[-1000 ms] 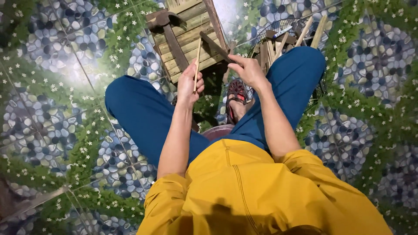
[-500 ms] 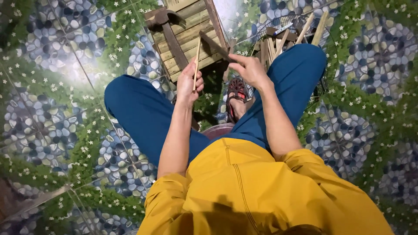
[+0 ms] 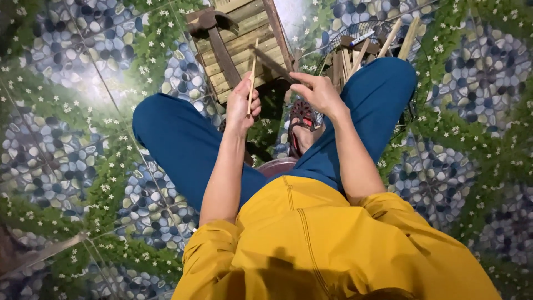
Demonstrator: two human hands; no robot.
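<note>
Fingers of my left hand [image 3: 241,105] clench a thin pale wooden stick [image 3: 252,75], upright at upper centre. My right hand [image 3: 317,91] pinches a dark flat wooden strip [image 3: 272,62] above the slatted wooden crate [image 3: 239,44].

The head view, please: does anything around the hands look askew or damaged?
Nothing looks damaged. The left hand holds a thin stick upright; the right hand grips a dark blade. Cut sticks lie jumbled beside the wooden crate.
</note>
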